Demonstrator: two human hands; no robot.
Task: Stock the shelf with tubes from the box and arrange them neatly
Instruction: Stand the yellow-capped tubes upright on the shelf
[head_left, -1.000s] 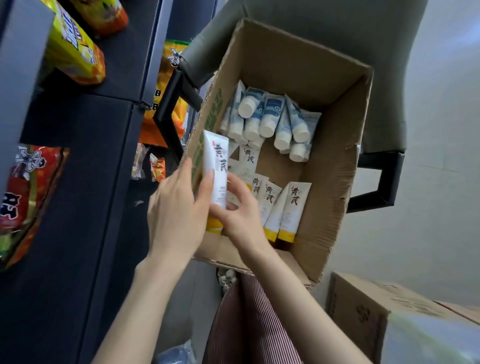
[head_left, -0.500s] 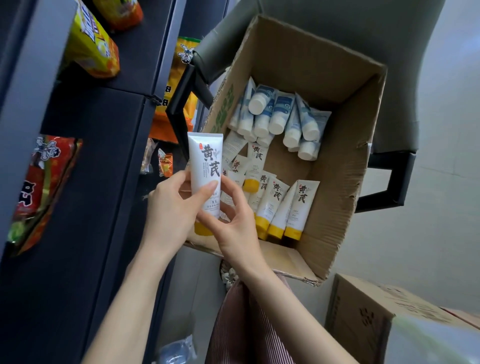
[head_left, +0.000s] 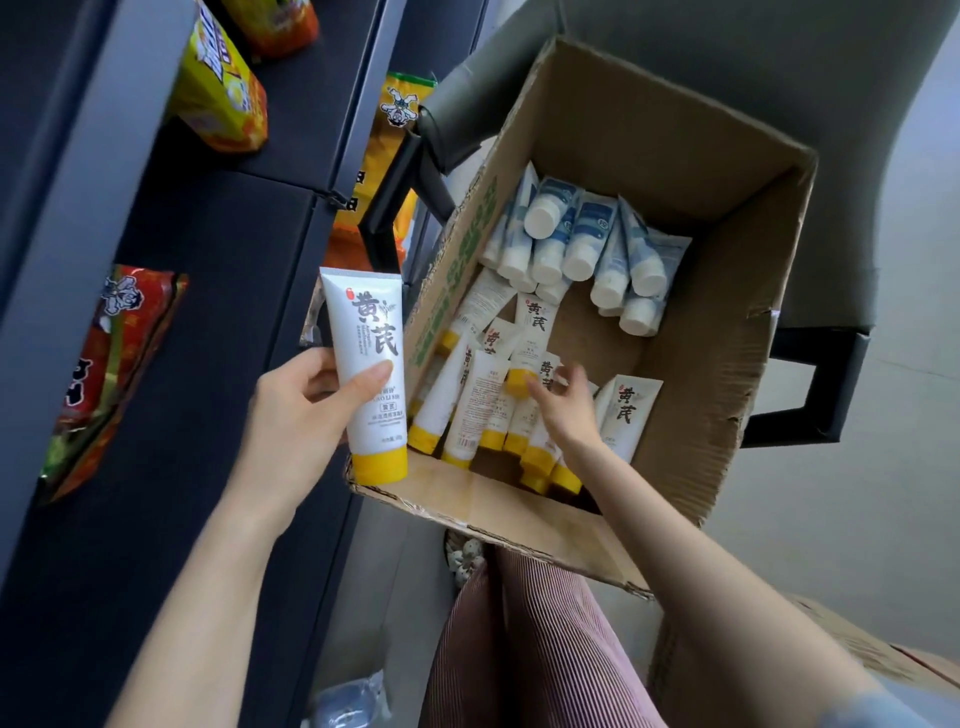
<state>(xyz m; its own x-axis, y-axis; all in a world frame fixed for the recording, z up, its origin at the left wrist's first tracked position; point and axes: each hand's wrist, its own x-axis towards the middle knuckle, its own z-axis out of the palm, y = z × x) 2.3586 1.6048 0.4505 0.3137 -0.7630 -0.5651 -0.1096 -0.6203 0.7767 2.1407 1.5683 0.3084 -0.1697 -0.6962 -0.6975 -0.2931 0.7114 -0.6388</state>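
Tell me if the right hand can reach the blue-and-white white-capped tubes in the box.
Probably yes. The right hand is inside the open brown cardboard box, among the yellow-capped white tubes; the blue-and-white plastic tubes lie just beyond it, uncovered.

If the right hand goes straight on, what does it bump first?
Most likely the yellow cap of a white tube in the box, just ahead of the right hand; blur hides whether they touch.

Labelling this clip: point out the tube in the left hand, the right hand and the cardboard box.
held tube (head_left: 366, 332), head view, printed white body.
right hand (head_left: 563, 413), head view, back of the hand.
cardboard box (head_left: 727, 358), head view, bare right inner wall.
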